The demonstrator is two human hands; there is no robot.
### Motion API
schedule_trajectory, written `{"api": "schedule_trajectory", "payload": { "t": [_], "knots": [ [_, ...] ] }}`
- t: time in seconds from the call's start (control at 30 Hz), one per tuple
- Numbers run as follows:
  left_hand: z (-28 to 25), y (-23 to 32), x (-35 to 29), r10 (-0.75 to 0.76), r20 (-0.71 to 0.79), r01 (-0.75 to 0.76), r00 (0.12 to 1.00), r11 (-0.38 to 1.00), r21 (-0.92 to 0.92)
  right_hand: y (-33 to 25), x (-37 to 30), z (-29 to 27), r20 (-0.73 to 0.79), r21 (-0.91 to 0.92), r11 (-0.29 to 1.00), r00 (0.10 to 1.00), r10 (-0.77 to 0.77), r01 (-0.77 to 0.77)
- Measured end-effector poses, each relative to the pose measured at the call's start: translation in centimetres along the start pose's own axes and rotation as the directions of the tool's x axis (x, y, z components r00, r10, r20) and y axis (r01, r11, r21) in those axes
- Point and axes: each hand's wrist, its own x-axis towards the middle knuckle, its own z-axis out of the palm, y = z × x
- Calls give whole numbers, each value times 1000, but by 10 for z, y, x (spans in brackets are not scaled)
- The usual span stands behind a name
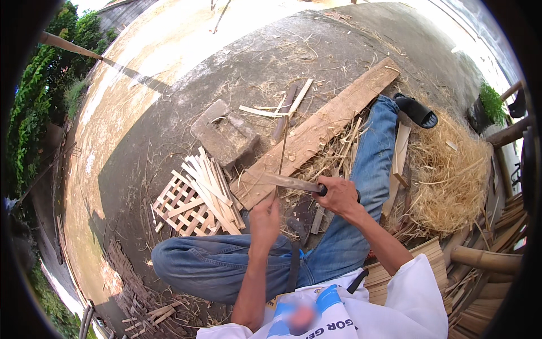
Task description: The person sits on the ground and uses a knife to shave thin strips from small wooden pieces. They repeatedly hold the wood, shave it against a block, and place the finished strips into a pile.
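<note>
Concrete ground (132, 186) all around us, sunny off to the left and shaded where we're sitting, with leafy greenery (34, 107) along the left edge. Going right, we've got a loose stack of pale slats (206, 176) lying partly over a crisscross lattice (169, 199), and just beyond those a rough block (217, 133). Next is our left hand (265, 217), fingers pinched narrow on the near end of a thin strip (283, 147). That strip points away from us, over the long plank (333, 118) lying slantwise out front. Our right hand (339, 198) is wrapped round the dark handle of a knife (296, 183), blade aimed left and crossing the strip just above our left hand; can't tell if they actually touch. Past that, our jeans leg (372, 152) stretches out to a black sandal (416, 110), then a big fluffy heap of straw-colored shavings (451, 175), and a chunky bamboo pole (485, 261) at far right.
</note>
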Motion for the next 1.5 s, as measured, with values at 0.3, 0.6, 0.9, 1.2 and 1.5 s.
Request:
{"api": "schedule_trajectory", "payload": {
  "t": [0.3,0.6,0.9,1.2,1.5],
  "knots": [
    [-5,-8,-29,3,68,-1,998,999,-43,63,57,-2,-208,-99,956,946,250,-275],
    [-17,-8,-25,-300,485,561,821,578,-592,0,-6,14,61,81,996,998,21,-26],
    [-27,-1,-30,-248,556,607,793,387,-694,34,48,25,-50,306,913,954,297,-268],
    [-22,2,-26,-325,419,528,848,450,-720,-13,-6,43,5,250,962,993,-118,113],
    [-32,13,-41,-253,467,529,847,489,-694,29,63,30,-24,310,921,966,257,-237]
  ]
}}
